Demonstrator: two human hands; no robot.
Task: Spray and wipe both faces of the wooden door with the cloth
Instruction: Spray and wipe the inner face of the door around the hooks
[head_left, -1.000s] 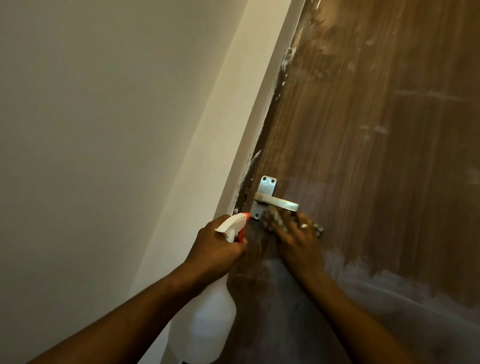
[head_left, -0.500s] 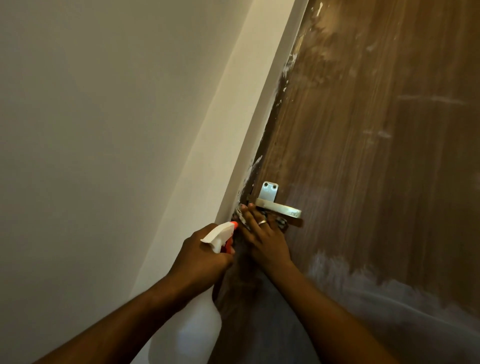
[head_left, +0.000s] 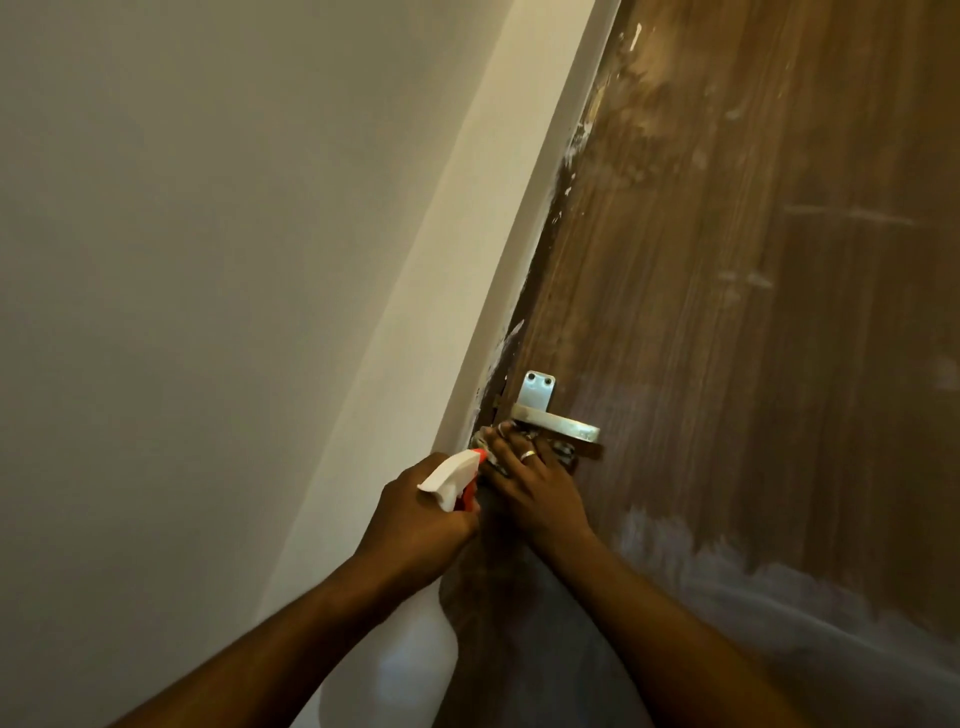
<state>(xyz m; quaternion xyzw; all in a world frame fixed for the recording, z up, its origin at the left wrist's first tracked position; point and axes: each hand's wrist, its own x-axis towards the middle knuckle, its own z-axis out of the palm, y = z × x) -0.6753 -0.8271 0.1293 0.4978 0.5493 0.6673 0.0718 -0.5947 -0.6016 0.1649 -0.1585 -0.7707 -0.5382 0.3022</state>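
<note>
The right hand (head_left: 540, 488) is pressing the soft-looking, bunching cloth (head_left: 563, 451) flat-fingered against the rigid door (head_left: 727, 312) below the handle (head_left: 561, 423); the left hand (head_left: 415, 519) is gripping the spray bottle (head_left: 449, 475) by its neck

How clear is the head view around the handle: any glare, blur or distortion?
Head view: dim warm light; the handle shows only a mild sheen, no harsh glare; the cloth under the right hand is soft and smeared; the frame bows from the wide lens; the lower door sits in shadow.
</note>
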